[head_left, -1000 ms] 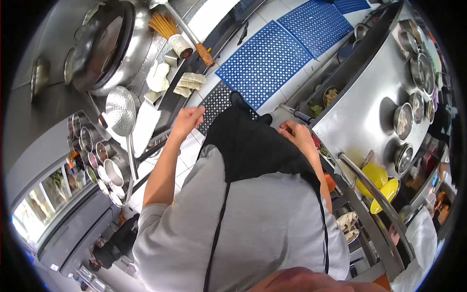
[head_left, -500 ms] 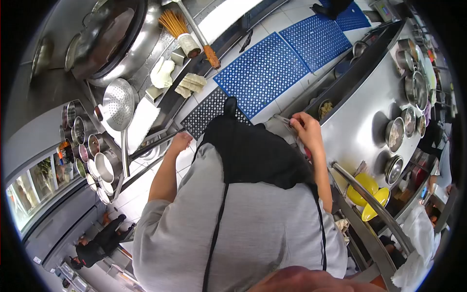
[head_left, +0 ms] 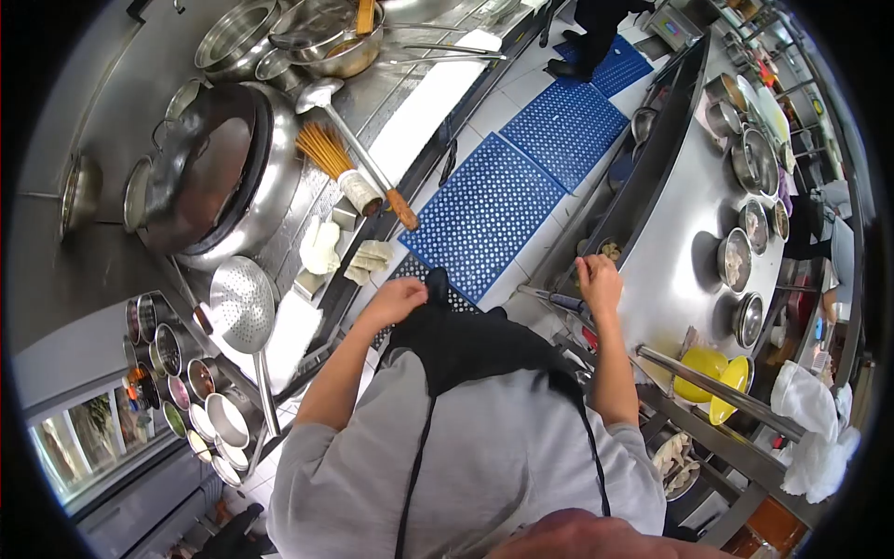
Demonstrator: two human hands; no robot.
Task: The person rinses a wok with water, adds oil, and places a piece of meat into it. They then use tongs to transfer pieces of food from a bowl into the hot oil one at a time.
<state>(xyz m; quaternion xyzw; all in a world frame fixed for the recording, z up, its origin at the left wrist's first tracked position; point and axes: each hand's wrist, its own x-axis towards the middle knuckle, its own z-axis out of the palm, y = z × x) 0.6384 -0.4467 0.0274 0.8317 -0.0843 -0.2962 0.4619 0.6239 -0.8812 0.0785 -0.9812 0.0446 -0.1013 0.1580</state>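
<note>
My left hand (head_left: 399,300) is loosely closed in front of the black apron (head_left: 484,349), with nothing visible in its fingers. A folded pale cloth (head_left: 369,262) lies just beyond it on the stove's edge. On the other side, my right hand (head_left: 599,282) is raised beside the steel counter (head_left: 666,247), its fingers curled together and nothing showing between them. Just past its fingertips, a container of pale food (head_left: 610,251) is partly hidden. The two hands are well apart.
At left are a wok (head_left: 209,168), a perforated ladle (head_left: 242,303), a bamboo brush (head_left: 340,168) and several seasoning pots (head_left: 226,419). Blue mats (head_left: 484,214) cover the floor, where a person in black (head_left: 591,42) stands. Yellow bowls (head_left: 700,373) and bowls of food (head_left: 734,259) sit at right.
The view has shifted, showing more of the stove. My left hand has moved up and inward over the apron. My right hand has come away from the grey cloth it was pinching.
</note>
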